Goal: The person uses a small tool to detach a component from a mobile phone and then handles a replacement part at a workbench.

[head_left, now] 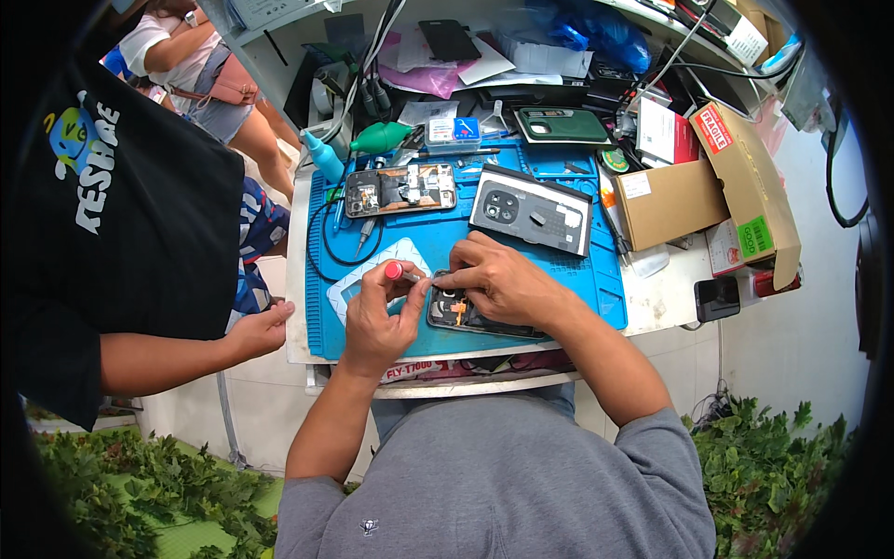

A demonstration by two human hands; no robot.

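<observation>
My left hand [380,317] is closed around a slim red-ended tool [395,270], its other end by the upper left corner of an opened phone [451,311]. The fingers hide much of the tool, so its exact kind is unclear. Over the same phone, my right hand [498,284] is bent, with its fingertips close together beside the tool's far end. What those fingers pinch, if anything, is hidden. The phone lies on a blue work mat [433,238], its inner parts and an orange flex cable exposed. A white patterned pad [402,250] lies beside my left hand.
Another opened phone [400,190] and a black-and-grey phone back panel [531,211] lie behind. A green air blower [380,138], a blue bottle [322,156] and a green phone case [562,125] stand farther back. Cardboard boxes [675,200] crowd the right. A person's hand [261,331] is at the left edge.
</observation>
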